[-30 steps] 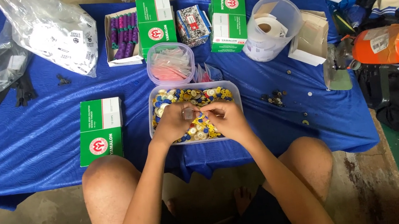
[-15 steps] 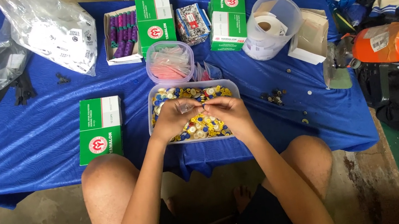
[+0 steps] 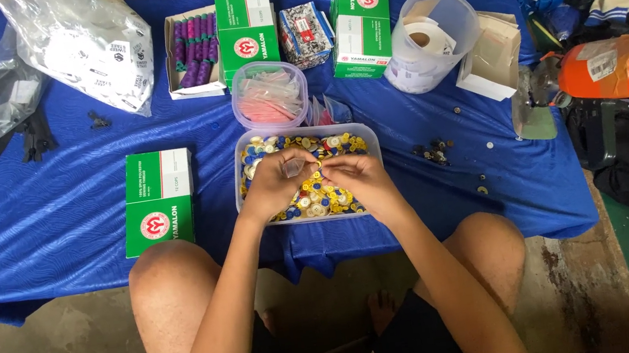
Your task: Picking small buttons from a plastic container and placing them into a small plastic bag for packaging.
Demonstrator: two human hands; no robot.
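The fingertips of both hands met over the middle of the frame, pinched together on something small and yellow that I could not make out clearly. The left hand (image 3: 276, 180) curled in from the left with its fingers bent and closed towards the thumb; the right hand (image 3: 354, 179) came in from the right, fingers likewise drawn in, the two hands touching at the tips. Both hovered right above a clear plastic tub (image 3: 244, 179) full of buttons (image 3: 316, 200), mostly yellow, blue and white, which sat at the centre of the picture near the front edge of a blue cloth (image 3: 53, 219) spread over a low table.

Just behind the tub stood a round lidded container (image 3: 269, 93) with pink contents. To the left of the tub, near the person's knee, lay a green and white box (image 3: 159, 200). Across the top of the frame ran an open box of purple thread spools (image 3: 193, 51), two more green and white boxes (image 3: 245, 24) and a small patterned packet (image 3: 305, 32) between them. In the upper right a clear plastic jug (image 3: 435, 43) lay tipped on its side holding a roll of white tape. A few loose dark buttons (image 3: 433, 151) were scattered right of the tub. In the upper left sat a large clear plastic bag (image 3: 83, 45), and at the far right an orange bottle (image 3: 616, 68) lay off the cloth
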